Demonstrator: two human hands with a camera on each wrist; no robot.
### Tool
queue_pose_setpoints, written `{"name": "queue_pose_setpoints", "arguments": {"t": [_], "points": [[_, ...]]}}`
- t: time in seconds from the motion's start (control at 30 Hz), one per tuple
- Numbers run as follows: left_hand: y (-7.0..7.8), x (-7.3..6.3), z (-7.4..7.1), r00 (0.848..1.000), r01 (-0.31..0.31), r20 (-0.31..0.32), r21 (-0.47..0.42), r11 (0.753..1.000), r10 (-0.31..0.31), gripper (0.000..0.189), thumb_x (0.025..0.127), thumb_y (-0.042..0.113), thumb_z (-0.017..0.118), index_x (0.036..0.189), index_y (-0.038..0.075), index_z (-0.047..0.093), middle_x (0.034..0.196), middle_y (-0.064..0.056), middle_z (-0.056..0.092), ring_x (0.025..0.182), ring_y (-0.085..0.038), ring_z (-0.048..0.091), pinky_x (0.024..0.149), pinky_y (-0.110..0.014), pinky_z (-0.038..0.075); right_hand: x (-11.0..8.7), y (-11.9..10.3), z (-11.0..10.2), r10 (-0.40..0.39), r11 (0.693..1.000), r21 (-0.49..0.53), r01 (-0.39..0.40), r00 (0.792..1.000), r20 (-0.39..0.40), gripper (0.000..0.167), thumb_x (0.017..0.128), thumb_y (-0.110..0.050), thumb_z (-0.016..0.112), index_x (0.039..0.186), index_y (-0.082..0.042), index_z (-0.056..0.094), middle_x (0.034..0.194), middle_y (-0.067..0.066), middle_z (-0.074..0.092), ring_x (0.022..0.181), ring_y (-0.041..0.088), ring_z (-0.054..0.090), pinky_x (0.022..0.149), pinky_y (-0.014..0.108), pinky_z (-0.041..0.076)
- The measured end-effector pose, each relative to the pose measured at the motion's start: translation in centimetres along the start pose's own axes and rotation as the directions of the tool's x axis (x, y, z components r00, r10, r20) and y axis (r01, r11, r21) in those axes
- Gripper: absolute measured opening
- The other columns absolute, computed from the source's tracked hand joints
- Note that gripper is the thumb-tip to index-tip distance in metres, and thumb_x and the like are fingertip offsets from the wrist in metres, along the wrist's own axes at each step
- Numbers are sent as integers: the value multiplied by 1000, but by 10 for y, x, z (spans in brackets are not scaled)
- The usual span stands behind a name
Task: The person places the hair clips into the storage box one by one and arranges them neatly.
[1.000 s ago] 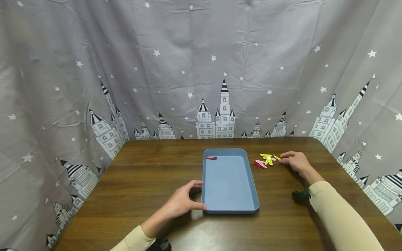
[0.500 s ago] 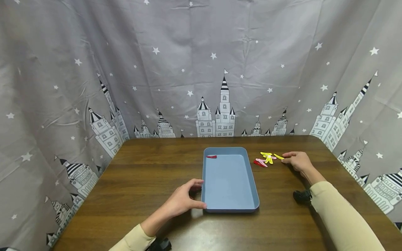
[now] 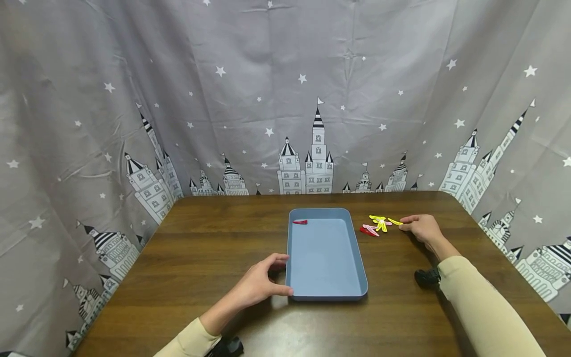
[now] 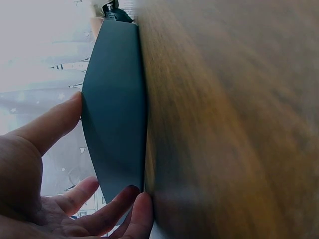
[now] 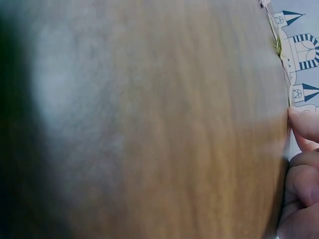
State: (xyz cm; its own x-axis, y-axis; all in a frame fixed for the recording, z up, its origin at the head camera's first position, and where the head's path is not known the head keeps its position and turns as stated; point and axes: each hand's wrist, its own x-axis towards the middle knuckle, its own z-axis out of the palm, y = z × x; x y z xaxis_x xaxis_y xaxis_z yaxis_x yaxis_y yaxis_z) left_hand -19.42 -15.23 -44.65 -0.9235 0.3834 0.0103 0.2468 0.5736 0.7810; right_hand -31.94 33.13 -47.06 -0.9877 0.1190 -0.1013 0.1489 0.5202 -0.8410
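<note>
Thumb and forefinger of my right hand (image 3: 424,230) pinch the end of a yellow snap hair clip (image 3: 394,221) close over the table. Just left of it lies a small pile with yellow hair clips (image 3: 377,217), pink hair clips (image 3: 370,228) and a red hair clip (image 3: 366,232). A shallow blue-grey tray (image 3: 325,263) stands mid-table, with one red hair clip (image 3: 301,222) inside near its far left corner. My left hand (image 3: 256,285) rests against the tray's left side, thumb at the rim and fingers spread along the outer wall (image 4: 114,109).
The brown wooden table (image 3: 214,238) reaches back to a grey curtain (image 3: 223,109) printed with stars and castles. Dark wrist devices, such as the one at the right wrist (image 3: 427,278), sit below both hands.
My right hand has drawn the yellow hair clip slightly right, away from the pile. The left hand and the tray have stayed in place.
</note>
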Motion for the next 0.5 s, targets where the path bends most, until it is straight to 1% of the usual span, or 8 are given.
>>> {"name": "queue_pose_setpoints", "arguments": {"t": [0.17, 0.4, 0.5], "points": [[-1, -1, 1, 1000, -2, 6, -12, 1000, 2, 80, 72, 34, 91, 140, 12, 55, 132, -12, 65, 121, -30, 60, 97, -50, 48, 0, 0, 1, 0, 1000, -7, 0, 1000, -10, 40, 89, -13, 72, 121, 10, 66, 58, -12, 50, 44, 2, 34, 43, 23, 33], [-2, 0, 1, 1000, -11, 2, -14, 1000, 11, 81, 72, 33, 91, 141, 11, 54, 132, -12, 65, 122, -31, 60, 98, -51, 47, 0, 1, 2, -19, 1000, -14, 19, 999, -30, 36, 89, -11, 71, 118, 11, 67, 71, -7, 61, 45, 2, 36, 44, 23, 34], [-2, -1, 0, 1000, -12, 4, -14, 1000, 12, 81, 72, 33, 91, 141, 11, 54, 132, -13, 65, 122, -32, 60, 98, -51, 47, 0, 0, 3, -17, 1000, -10, 17, 999, -36, 35, 89, -10, 70, 117, 11, 68, 71, -8, 61, 44, 2, 35, 43, 23, 34]]}}
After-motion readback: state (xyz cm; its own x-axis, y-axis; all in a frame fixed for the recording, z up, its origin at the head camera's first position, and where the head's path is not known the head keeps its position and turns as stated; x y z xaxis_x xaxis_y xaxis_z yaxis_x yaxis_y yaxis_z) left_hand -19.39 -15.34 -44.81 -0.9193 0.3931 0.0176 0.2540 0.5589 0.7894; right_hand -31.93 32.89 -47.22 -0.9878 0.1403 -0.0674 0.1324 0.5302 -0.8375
